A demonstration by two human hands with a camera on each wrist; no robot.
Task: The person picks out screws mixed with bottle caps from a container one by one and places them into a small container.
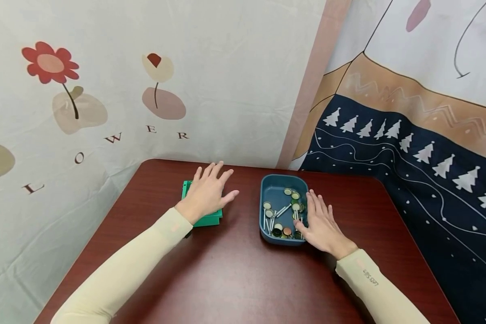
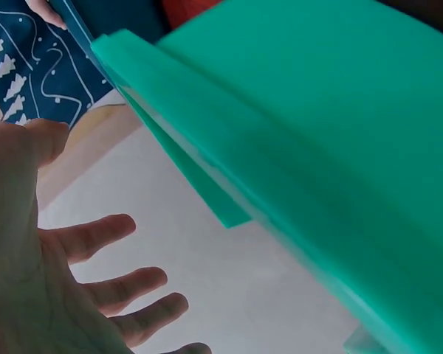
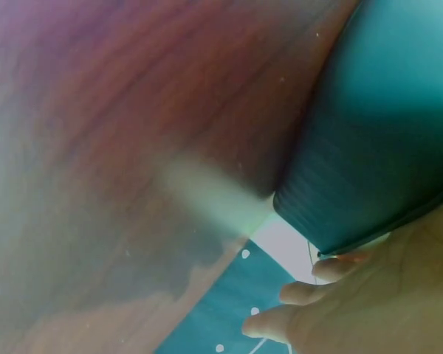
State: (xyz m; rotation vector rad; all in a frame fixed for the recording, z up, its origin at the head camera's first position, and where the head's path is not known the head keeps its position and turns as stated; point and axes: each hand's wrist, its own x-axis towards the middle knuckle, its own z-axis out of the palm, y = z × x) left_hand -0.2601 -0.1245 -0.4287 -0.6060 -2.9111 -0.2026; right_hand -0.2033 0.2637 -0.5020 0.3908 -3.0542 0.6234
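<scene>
Over a green box point(image 1: 208, 219) on the left of the table, my left hand point(image 1: 205, 193) hovers with its fingers spread and nothing in it. In the left wrist view, the green box point(image 2: 303, 133) lies beside the left palm, apart from the fingers. My right hand point(image 1: 321, 225) is at the right side of a blue tray point(image 1: 273, 185), its fingers straight along the rim and its thumb over the inside. Bottle caps point(image 1: 295, 196) and metal screws or bolts point(image 1: 282, 210) lie loose in the tray. From above, the left hand and wrist hide much of the green box.
Both things stand on a dark red-brown table point(image 1: 243, 279). Behind it hangs a pale cloth point(image 1: 235, 81) with printed flowers, and on the right a dark blue cloth point(image 1: 356, 153) with white trees. A strip of table separates box and tray.
</scene>
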